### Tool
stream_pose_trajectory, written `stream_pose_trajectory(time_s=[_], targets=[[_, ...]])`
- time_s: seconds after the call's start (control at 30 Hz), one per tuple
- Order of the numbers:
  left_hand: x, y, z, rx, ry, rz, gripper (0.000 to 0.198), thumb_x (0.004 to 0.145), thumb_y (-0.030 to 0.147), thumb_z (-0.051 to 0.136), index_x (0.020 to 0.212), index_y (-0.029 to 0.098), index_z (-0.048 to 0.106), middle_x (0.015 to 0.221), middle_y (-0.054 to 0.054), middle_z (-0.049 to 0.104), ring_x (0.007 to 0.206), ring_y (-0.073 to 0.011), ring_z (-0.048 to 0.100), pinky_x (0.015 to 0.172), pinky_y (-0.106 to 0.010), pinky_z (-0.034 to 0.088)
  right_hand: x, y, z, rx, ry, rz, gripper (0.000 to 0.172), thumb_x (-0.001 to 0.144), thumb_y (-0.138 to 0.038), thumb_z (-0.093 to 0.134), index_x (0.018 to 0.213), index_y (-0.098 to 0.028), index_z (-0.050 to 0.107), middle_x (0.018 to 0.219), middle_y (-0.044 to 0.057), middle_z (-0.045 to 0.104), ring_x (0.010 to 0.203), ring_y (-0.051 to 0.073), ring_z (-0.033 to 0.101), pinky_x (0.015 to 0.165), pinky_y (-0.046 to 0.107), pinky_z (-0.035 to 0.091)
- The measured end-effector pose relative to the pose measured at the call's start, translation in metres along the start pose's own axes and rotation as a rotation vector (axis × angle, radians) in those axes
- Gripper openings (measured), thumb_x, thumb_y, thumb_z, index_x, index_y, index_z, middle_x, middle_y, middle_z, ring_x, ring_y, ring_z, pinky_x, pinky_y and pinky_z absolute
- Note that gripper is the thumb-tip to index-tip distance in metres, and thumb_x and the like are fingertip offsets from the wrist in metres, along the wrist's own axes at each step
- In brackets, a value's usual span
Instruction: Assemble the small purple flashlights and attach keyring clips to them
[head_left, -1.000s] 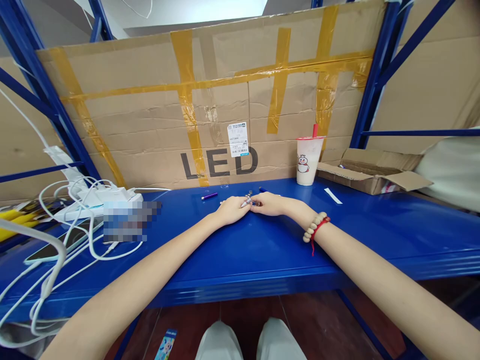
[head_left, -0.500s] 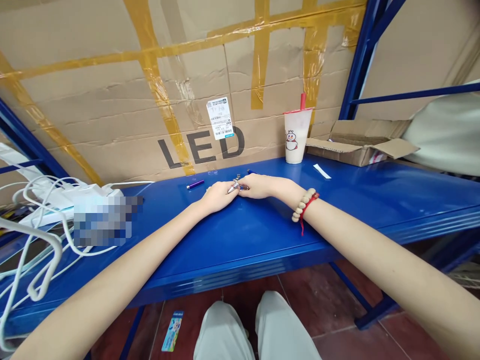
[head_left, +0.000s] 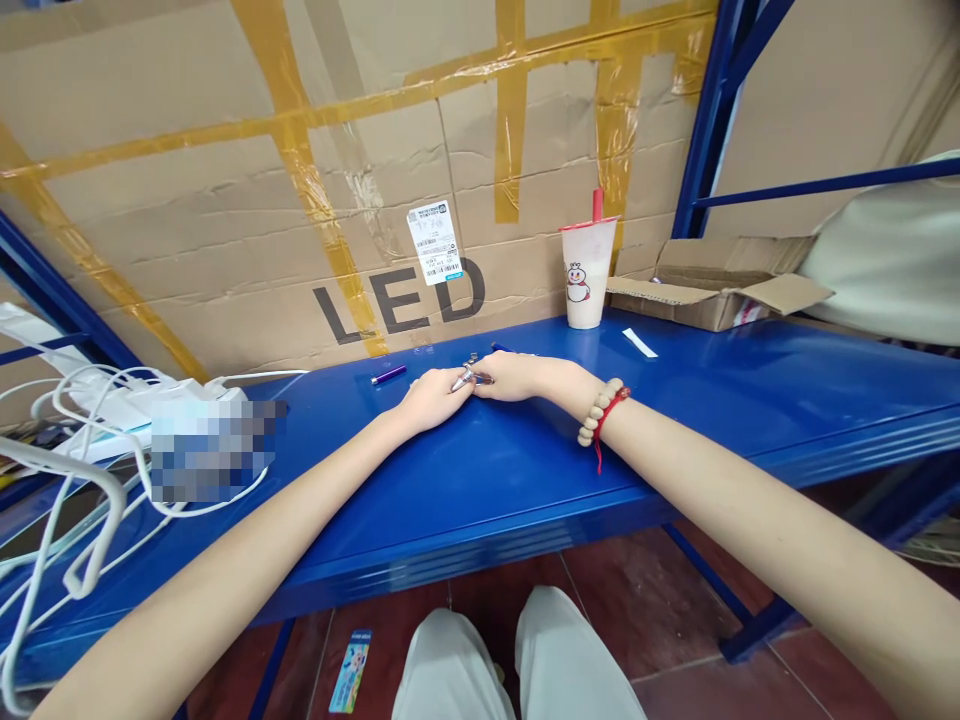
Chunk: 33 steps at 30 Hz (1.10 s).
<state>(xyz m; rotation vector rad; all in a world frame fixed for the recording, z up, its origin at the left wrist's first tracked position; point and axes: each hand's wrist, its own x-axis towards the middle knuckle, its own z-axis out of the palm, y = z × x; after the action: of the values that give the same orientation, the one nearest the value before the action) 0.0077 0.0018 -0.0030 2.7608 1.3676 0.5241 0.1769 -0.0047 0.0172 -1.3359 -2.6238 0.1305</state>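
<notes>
Looking at those two hands, can you tell me where the thing in hand lies?

Right between them, low over the blue desk (head_left: 480, 470). It's a slim silvery piece (head_left: 462, 379), and neither hand is nearer, since the fingertips of both meet around it.

So is the grip closed on both sides?

I'd say yes. The left hand (head_left: 436, 397) pinches the near end, and the right hand (head_left: 511, 376) has its thumb and fingers drawn together at the other. Whether that is one part or two joined ones, I can't tell; the fingers cover too much.

Which way does its long axis run?

On a slant: the narrow end points toward the left hand and back at the person, the other end away and into the right hand's fingers.

And what lies close by?

Some small metal bits (head_left: 472, 359) just beyond the fingertips. A purple tube (head_left: 388, 375) lies apart, to the left of the left hand, so that hand is nearer; it lies mostly sideways, its right end a little farther off. Behind the right hand, a dark blue item (head_left: 501, 348) is partly hidden.
</notes>
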Motion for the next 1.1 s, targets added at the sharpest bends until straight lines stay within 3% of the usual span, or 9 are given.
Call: stream_pose_trajectory(time_s=[0.27, 0.73, 0.97, 1.1], targets=[[-0.001, 0.001, -0.002, -0.007, -0.014, -0.010, 0.028, 0.089, 0.029, 0.037, 0.076, 0.019, 0.059, 0.086, -0.004, 0.069, 0.080, -0.0211, 0.062, 0.067, -0.027, 0.043, -0.004, -0.004, -0.001, 0.008, 0.018, -0.012, 0.021, 0.086, -0.028, 0.054, 0.100, -0.021, 0.069, 0.100, 0.006, 0.071, 0.088, 0.019, 0.065, 0.076, 0.024, 0.045], [-0.005, 0.008, -0.006, -0.008, -0.047, -0.027, 0.031, 0.091, 0.030, 0.037, 0.088, 0.019, 0.065, 0.094, -0.006, 0.071, 0.087, -0.0239, 0.065, 0.073, -0.029, 0.047, -0.002, -0.003, 0.001, -0.007, -0.011, -0.002, 0.019, 0.087, -0.027, 0.049, 0.084, -0.017, 0.065, 0.081, 0.004, 0.068, 0.069, 0.014, 0.058, 0.060, 0.022, 0.037], [-0.008, 0.011, -0.010, 0.012, -0.074, -0.049, 0.031, 0.092, 0.030, 0.036, 0.098, 0.021, 0.065, 0.107, -0.003, 0.070, 0.097, -0.0228, 0.064, 0.081, -0.030, 0.048, -0.003, -0.007, -0.001, 0.023, -0.027, -0.014, 0.017, 0.088, -0.021, 0.048, 0.081, -0.015, 0.062, 0.077, 0.004, 0.066, 0.066, 0.013, 0.055, 0.058, 0.022, 0.035], [-0.007, 0.011, -0.010, 0.032, -0.076, -0.053, 0.032, 0.092, 0.031, 0.035, 0.094, 0.020, 0.065, 0.104, -0.005, 0.070, 0.095, -0.0236, 0.064, 0.081, -0.031, 0.048, -0.001, -0.004, 0.001, 0.029, -0.025, -0.019, 0.016, 0.087, -0.022, 0.049, 0.085, -0.015, 0.063, 0.079, 0.004, 0.066, 0.067, 0.014, 0.056, 0.060, 0.022, 0.036]])
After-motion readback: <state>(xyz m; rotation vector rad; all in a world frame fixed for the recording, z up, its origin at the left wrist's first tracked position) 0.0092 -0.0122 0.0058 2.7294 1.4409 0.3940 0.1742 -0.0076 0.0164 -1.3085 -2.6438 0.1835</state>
